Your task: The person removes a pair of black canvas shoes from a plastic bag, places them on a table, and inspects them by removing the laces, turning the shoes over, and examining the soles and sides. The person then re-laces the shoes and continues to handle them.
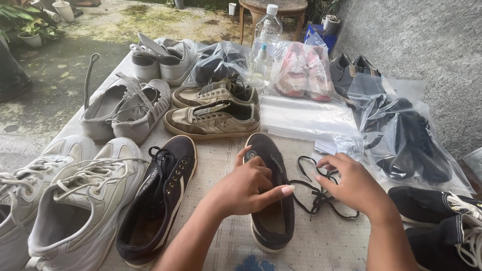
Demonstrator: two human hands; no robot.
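Holding the dark shoe [271,221] in the middle of the table with the left hand [246,188], fingers curled over its top. Pinching the loose black lace [316,198] with the right hand [351,183], just beside that shoe. Looks part done: lace out of this shoe, lace in on the other dark shoe [158,200]. Farther back, a see-through bag of pink shoes [301,70]. On the right, a see-through bag of black shoes [406,135]. Between them, a flat pile of empty clear bags [306,118].
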